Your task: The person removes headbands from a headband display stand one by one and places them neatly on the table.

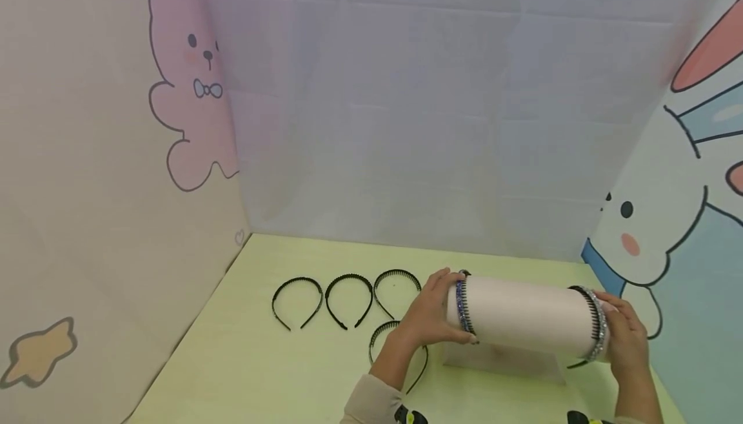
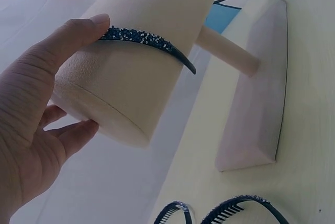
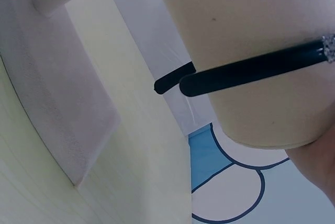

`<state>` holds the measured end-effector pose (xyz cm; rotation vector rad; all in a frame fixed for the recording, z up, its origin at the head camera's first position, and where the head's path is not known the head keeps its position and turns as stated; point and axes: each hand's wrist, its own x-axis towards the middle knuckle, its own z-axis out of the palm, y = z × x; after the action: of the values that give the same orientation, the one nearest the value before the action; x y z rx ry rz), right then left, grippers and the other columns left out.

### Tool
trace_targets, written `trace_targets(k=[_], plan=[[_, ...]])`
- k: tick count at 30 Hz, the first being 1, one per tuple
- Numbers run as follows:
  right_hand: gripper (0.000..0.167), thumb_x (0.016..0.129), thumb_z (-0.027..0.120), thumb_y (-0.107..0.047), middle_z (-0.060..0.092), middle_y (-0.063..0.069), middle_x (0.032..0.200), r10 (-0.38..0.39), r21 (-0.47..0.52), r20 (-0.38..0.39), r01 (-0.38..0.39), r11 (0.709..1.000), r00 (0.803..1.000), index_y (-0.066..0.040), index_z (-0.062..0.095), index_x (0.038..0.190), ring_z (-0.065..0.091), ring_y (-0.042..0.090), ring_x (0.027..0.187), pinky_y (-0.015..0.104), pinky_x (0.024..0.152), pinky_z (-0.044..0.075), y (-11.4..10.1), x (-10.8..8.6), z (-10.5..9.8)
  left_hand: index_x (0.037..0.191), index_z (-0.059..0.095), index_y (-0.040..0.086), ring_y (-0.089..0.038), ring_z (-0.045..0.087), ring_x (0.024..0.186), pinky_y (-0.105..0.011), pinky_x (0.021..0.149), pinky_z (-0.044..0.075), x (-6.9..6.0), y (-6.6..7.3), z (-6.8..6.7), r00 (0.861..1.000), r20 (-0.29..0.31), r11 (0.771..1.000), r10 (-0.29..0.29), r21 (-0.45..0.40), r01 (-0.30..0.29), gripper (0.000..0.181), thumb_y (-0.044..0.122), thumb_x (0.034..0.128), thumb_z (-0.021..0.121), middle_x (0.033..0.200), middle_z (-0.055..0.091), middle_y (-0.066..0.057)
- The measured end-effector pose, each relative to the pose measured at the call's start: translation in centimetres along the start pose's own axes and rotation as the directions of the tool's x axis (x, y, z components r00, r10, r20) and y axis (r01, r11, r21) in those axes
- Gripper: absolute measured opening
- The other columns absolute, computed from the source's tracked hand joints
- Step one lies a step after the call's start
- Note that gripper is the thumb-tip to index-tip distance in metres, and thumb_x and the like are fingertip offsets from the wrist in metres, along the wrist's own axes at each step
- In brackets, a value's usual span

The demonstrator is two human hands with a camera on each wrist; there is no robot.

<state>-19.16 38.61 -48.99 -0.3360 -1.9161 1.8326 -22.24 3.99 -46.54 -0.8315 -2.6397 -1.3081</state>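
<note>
A pale padded roll on a headband display stand lies crosswise before me. Round its left end sits a headband with blue glitter; my left hand holds this band, thumb at its near side and fingertips at its top. In the left wrist view that thumb touches the glittery part, with other fingers by the roll's end. My right hand grips the roll's right end, beside a silver glitter headband. The black tips of that band show below the roll; the right fingertips are hidden in the right wrist view.
Left of the stand, several dark headbands lie on the pale yellow table, among them a left one and a toothed one partly behind my left arm. The stand's flat base rests on the table. Printed cloth walls enclose it.
</note>
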Motion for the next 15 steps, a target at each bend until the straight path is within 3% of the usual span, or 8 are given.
trace_targets(k=[5,13,15], plan=[[0.023,0.095,0.053,-0.023,0.061,-0.021,0.099,0.021,0.019,-0.013,-0.021,1.000,1.000,-0.015,0.066,0.112,0.048,-0.002,0.097,0.011,0.073,0.034,-1.9,-1.3,0.9,0.140,0.034,0.036,-0.022,0.040,0.122,-0.033,0.083,0.046,-0.4,-0.7,0.3,1.000,-0.002,0.993,-0.006,-0.119,0.005,0.103,0.032,0.0544,0.091,0.149,0.022,0.007],[0.030,0.095,0.054,-0.025,0.061,-0.013,0.113,-0.081,-0.028,0.042,0.082,0.996,0.996,-0.012,0.063,0.121,0.050,0.000,0.102,0.014,0.076,0.036,4.0,2.1,-1.9,0.140,0.032,0.030,-0.017,0.035,0.126,-0.028,0.089,0.043,-0.3,-1.2,0.4,0.999,-0.023,0.974,0.046,-0.221,-0.050,0.103,0.025,0.0563,0.091,0.146,0.026,0.004],[0.030,0.095,0.054,-0.027,0.061,-0.013,0.114,-0.074,-0.035,0.038,0.075,0.997,0.997,-0.013,0.063,0.120,0.049,0.001,0.103,0.014,0.078,0.035,4.9,2.7,-2.3,0.140,0.032,0.030,-0.017,0.036,0.125,-0.028,0.089,0.044,-0.3,-1.3,0.5,0.998,-0.029,0.970,0.052,-0.236,-0.058,0.102,0.025,0.0570,0.090,0.145,0.027,0.004]])
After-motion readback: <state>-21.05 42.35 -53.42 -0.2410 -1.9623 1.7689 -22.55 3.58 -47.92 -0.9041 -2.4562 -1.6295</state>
